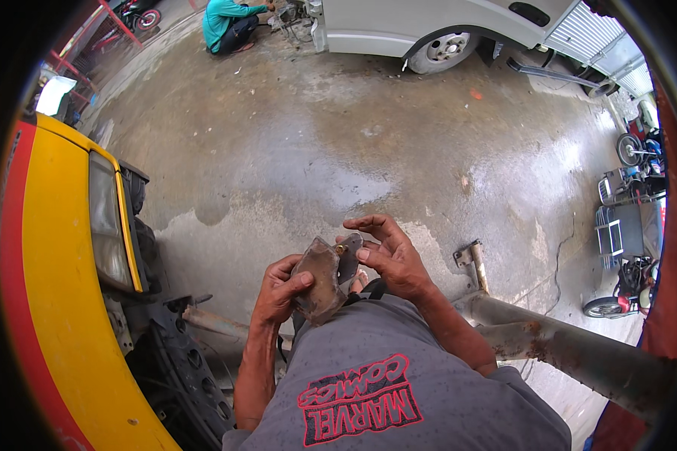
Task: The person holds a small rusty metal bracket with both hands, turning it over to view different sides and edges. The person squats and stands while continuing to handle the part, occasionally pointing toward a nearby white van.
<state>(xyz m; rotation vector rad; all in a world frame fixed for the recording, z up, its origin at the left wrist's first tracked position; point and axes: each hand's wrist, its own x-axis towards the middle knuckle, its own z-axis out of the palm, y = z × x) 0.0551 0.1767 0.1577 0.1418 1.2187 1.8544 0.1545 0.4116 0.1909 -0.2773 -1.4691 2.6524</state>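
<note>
In front of my body, my left hand is closed on a worn, brownish block-shaped part with pale, rough edges, the thumb lying on its face. Beside its upper right edge is a small dark flat plate with holes. A small brass-coloured fitting sits at the plate's upper left. My right hand pinches the plate between thumb and fingers, with the index finger stretched above it. Whether the plate and the brown part are joined cannot be made out.
A yellow and red vehicle front with a headlight stands close on my left. Rusty metal pipes run at my right. Across the wet concrete floor, a person in teal squats near a light-coloured van. Motorcycles stand far right.
</note>
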